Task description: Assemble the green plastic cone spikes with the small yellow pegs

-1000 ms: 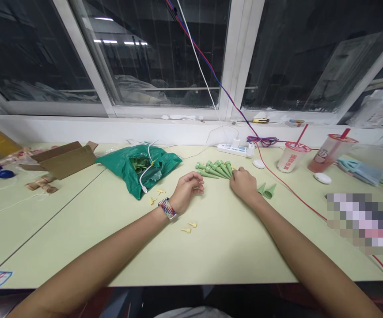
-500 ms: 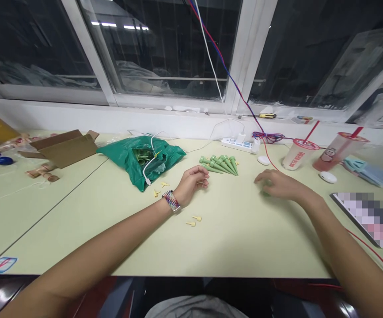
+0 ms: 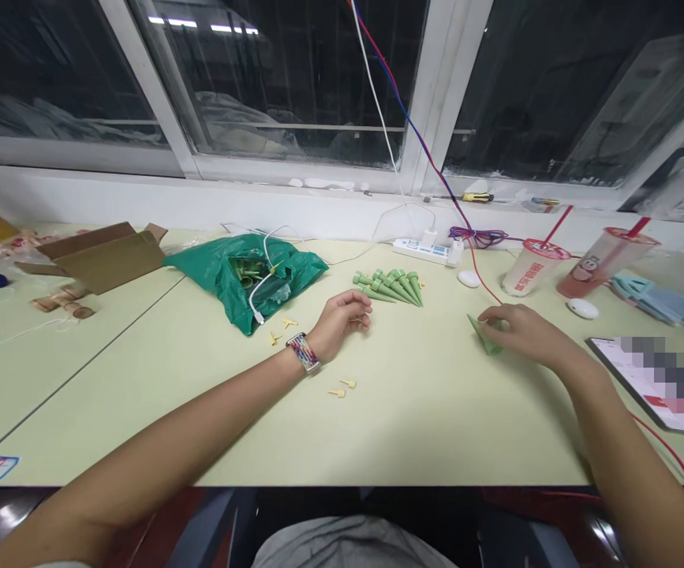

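My right hand (image 3: pixel 516 331) is closed on a green plastic cone-shaped spike (image 3: pixel 482 335), held at the right of the table with its tip pointing up and to the left. Part of the spike is hidden by the fingers. My left hand (image 3: pixel 342 322) rests on the table, fingers loosely curled and a gap showing between them, with nothing visible inside. Just beyond it lies a group of similar capped green spikes (image 3: pixel 398 288). Two small yellow plastic pieces (image 3: pixel 347 384) lie nearer me, and more yellow pieces (image 3: pixel 274 338) lie beside my left wrist.
A green plastic bag (image 3: pixel 199 264) with green parts inside stands open at the left, a white cable across it. Farther left is a cardboard box (image 3: pixel 110 260). A power strip (image 3: pixel 421 251), two drink cups (image 3: pixel 534 268) and a tablet-like device (image 3: pixel 605 355) sit behind and right.
My right hand has moved slightly to the right, and the green spike in it now shows more clearly, tip upward. My left hand has stayed in place. The view has shifted a little.
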{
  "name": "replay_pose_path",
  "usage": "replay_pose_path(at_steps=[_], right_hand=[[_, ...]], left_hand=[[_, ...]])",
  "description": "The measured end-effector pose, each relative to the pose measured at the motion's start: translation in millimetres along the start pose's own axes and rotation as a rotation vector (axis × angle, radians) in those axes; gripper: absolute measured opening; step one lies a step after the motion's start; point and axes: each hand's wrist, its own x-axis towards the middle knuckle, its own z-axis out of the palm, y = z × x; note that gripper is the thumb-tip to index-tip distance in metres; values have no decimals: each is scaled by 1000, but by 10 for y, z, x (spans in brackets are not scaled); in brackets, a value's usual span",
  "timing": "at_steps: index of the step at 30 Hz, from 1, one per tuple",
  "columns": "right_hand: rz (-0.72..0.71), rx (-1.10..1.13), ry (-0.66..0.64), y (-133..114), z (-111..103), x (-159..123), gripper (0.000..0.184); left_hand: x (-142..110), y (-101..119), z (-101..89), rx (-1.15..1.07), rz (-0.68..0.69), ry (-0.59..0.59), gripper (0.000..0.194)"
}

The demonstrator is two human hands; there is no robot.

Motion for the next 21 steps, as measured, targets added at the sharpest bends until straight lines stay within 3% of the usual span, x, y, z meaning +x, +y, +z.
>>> replay_pose_path(at_steps=[3, 8, 12, 16, 21], right_hand=[[-21, -22, 26, -78, 94, 8, 27], [-208, 72, 159, -335, 185, 115, 30], [-399, 299, 174, -734, 148, 164, 15], [-569, 317, 168, -1208, 143, 218, 18], [-526, 244, 85, -1601, 221, 401, 29]], left_hand=[[4, -17, -4, 5, 6, -13, 20], [-12, -13, 2, 31, 12, -24, 20], [-34, 5, 28, 78, -4, -86, 22], [-55, -6, 62, 132, -14, -199, 37], [-66, -16, 65, 113, -25, -227, 40]])
